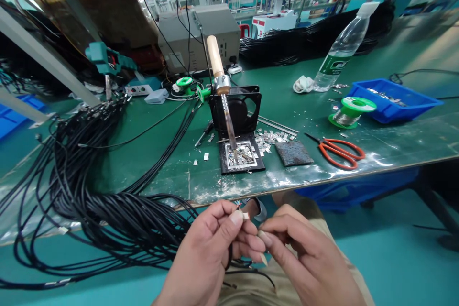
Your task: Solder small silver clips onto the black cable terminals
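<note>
Below the table's front edge, my left hand [211, 248] pinches the end of a thin black cable [247, 271] with a small pale piece at its tip [245, 215]. My right hand [304, 253] meets it fingertip to fingertip at that tip, fingers curled around the same small part. The cable runs down across my lap. A soldering iron [222, 100] with a wooden handle leans on its stand above a black tray [241, 155] of small metal pieces on the green table [172, 153].
A big bundle of black cables [93, 186] covers the table's left side and hangs over its edge. Orange scissors [339, 150], a solder spool [351, 110], a blue bin [392, 98], a plastic bottle [340, 50] and a dark pad [293, 152] lie right.
</note>
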A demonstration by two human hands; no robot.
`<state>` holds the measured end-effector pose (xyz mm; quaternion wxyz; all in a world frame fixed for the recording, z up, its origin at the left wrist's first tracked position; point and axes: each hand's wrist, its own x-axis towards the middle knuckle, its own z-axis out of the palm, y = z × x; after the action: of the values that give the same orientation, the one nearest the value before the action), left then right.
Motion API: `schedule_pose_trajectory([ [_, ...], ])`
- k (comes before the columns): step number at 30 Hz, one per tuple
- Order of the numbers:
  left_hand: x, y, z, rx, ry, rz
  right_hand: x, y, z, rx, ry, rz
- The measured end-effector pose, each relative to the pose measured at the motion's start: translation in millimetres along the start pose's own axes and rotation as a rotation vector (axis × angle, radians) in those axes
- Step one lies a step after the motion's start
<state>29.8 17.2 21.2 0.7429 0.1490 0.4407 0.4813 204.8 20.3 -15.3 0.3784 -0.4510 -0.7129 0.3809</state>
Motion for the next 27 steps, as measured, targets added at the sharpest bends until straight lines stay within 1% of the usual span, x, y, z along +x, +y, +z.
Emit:
schedule_pose_trajectory([
  [4,0,4,-2.6,0.033,0.016,-0.006,0,1,-3,-0.04,0.007,-0.004],
  [5,0,5,-3.6,0.046,0.03,-0.004,0,1,-4,-0.048,0.034,-0.007],
  [9,-1,6,-5.0,0.117,0.068,-0.01,4,-3,-9,-0.013,0.217,-0.043],
  [12,0,3,-1.9,0.164,0.051,-0.015,6,-7,-8,0.028,0.284,-0.11],
  [16,3,0,3.0,0.215,0.038,0.001,7,-11,-2,-0.002,0.303,-0.233],
  [20,5,1,4.7,0.256,0.037,0.014,5,-11,2,-0.09,0.268,-0.322],
  [23,6,1,4.7,0.281,0.045,0.011,4,-11,3,-0.129,0.259,-0.357],
  [27,6,-1,3.4,0.305,0.049,0.019,7,-12,7,-0.152,0.25,-0.369],
])
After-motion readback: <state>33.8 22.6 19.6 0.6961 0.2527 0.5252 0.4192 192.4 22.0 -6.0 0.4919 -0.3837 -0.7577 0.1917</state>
